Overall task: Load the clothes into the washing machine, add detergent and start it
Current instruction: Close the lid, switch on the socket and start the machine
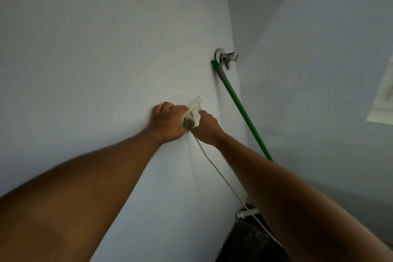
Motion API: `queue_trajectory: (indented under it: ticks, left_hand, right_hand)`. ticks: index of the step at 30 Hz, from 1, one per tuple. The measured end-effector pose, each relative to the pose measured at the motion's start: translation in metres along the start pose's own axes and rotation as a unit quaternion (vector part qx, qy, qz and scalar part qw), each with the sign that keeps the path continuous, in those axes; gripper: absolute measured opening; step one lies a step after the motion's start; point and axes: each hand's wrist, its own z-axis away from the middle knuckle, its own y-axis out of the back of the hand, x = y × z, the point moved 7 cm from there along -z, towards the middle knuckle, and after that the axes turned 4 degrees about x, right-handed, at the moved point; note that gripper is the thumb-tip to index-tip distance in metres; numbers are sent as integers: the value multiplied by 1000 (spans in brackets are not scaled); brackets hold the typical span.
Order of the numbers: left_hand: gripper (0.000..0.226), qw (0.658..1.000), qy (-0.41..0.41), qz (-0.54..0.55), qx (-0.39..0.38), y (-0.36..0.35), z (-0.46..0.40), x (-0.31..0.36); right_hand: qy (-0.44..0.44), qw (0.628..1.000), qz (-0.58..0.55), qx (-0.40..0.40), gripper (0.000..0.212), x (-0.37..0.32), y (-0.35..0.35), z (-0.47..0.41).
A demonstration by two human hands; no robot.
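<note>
Left hand (168,122) grips plug (188,124) in wall socket (194,110); right hand (207,126) fingertip presses socket switch; white cord (214,166) hangs down.

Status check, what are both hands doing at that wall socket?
Left hand grips plug at socket. Right hand touches its switch side. Cord hangs free; nothing blocking.

Pale wall (106,59) bearing white socket (194,110), chrome tap (228,57), perhaps a leaning green pole (240,104).
</note>
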Motion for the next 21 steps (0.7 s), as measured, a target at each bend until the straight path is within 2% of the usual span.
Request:
queue_trajectory:
  ticks: [4,11,15,21]
  left_hand:
    - [49,988,51,128,70,32,17,6]
    - [47,964,85,237,84,64,69,5]
    - [42,944,75,303,106,84,107,42]
    - [47,920,48,377,95,99,163,114]
  right_hand:
    - [35,999,28,14,59,-16,42,40]
    - [64,994,69,49,60,-37,81,95]
    - [85,989,109,60,59,-43,101,146]
    - [81,978,177,80,62,-24,139,232]
